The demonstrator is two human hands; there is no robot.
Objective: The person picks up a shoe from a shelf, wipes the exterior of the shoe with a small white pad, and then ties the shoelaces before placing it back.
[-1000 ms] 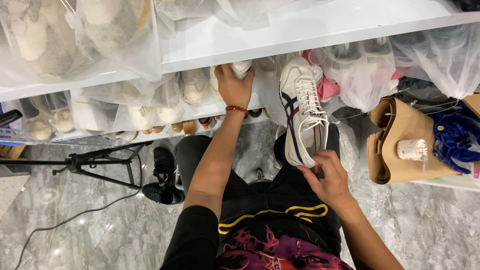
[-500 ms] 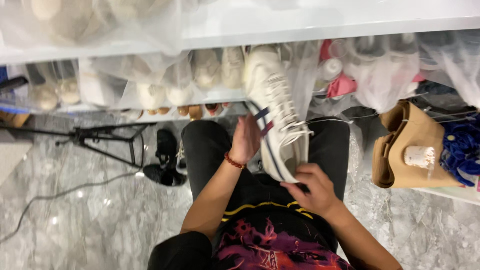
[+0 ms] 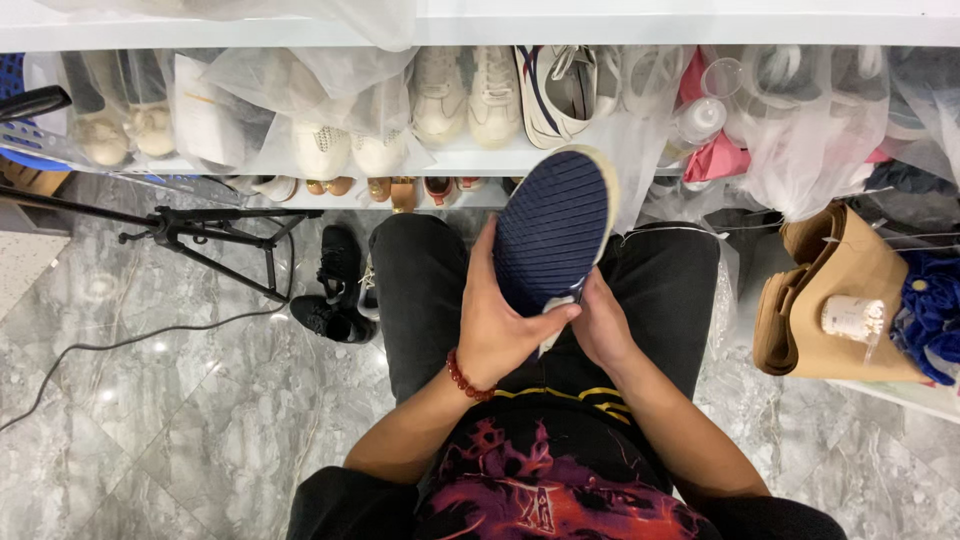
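Observation:
I hold a white sneaker (image 3: 553,232) upside down over my lap, its dark blue ribbed sole facing up. My left hand (image 3: 500,318), with a red bead bracelet at the wrist, wraps the heel end from the left. My right hand (image 3: 602,325) grips the same end from the right, partly hidden under the shoe. A matching white sneaker with blue and red stripes (image 3: 556,87) lies on the white shelf (image 3: 470,160) just beyond.
The shelf holds several pale shoes, some in clear plastic bags (image 3: 300,95). A black tripod (image 3: 195,228) and cable lie on the grey marble floor at left, beside black shoes (image 3: 337,290). A brown paper bag (image 3: 835,300) and blue fabric sit at right.
The sneaker has been turned from upper-side up to sole up and drawn closer to me. My left hand moved from its side to gripping the heel end.

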